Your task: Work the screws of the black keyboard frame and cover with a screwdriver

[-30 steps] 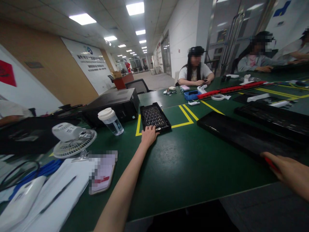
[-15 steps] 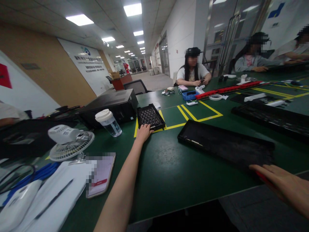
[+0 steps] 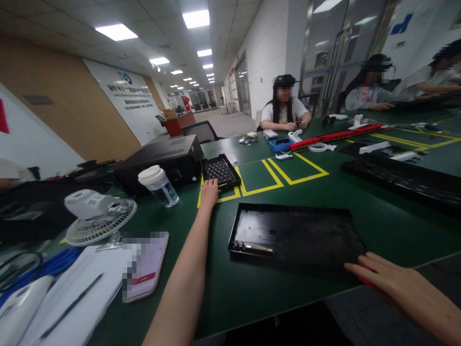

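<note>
My left hand [image 3: 210,191] is stretched forward with its fingers curled over the near-left rim of a small black tray [image 3: 232,183]. Dark rounded pieces in a grid pattern fill that tray, which lies partly over a yellow tape outline. On the right, my right hand [image 3: 378,274] grips the near-right corner of a shallow black rectangular case shell [image 3: 295,235]. Under its fingers shows a red object [image 3: 365,279], mostly hidden, its kind unclear. A thin metallic strip [image 3: 257,248] sits along the shell's near-left edge. The shell lies lengthwise on the green table.
A lidded cup [image 3: 160,187], a white fan [image 3: 103,218], a phone [image 3: 149,269] and papers [image 3: 86,278] stand or lie to the left. Behind the tray is a black computer case [image 3: 162,163]. Another black shell [image 3: 403,187] lies right. A co-worker [image 3: 284,108] sits opposite.
My right hand has brought the black shell left and nearer, turning it straighter to the table edge. The small tray has shifted slightly away, and my left hand has moved left along its rim.
</note>
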`<control>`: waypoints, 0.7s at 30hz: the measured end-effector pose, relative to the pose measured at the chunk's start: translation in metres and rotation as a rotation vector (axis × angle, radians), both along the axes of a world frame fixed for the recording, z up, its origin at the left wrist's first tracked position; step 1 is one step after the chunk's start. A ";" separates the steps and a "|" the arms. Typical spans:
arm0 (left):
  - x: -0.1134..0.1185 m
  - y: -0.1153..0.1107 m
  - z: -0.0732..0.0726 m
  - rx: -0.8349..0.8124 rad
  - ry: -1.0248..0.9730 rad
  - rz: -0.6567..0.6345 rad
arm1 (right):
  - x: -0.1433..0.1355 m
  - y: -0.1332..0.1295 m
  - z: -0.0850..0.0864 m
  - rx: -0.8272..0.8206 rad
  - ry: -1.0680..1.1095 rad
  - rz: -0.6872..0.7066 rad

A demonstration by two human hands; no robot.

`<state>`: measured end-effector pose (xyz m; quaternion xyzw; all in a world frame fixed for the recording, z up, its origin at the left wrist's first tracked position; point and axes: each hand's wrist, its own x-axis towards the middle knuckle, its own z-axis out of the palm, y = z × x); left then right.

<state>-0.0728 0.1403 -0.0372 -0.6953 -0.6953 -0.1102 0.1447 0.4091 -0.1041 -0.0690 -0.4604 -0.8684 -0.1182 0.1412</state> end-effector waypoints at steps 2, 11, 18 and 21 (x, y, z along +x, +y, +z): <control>0.001 -0.002 0.003 0.041 -0.014 0.055 | -0.008 0.002 0.002 0.003 -0.110 0.081; 0.011 -0.020 0.050 0.057 -0.079 -0.036 | -0.033 0.018 0.008 -0.003 -0.152 0.218; 0.037 -0.119 0.084 -0.041 -0.233 -0.448 | -0.040 0.031 0.011 -0.014 -0.140 0.260; 0.048 -0.171 0.076 -0.116 -0.146 -0.433 | -0.046 0.034 0.017 0.007 -0.057 0.263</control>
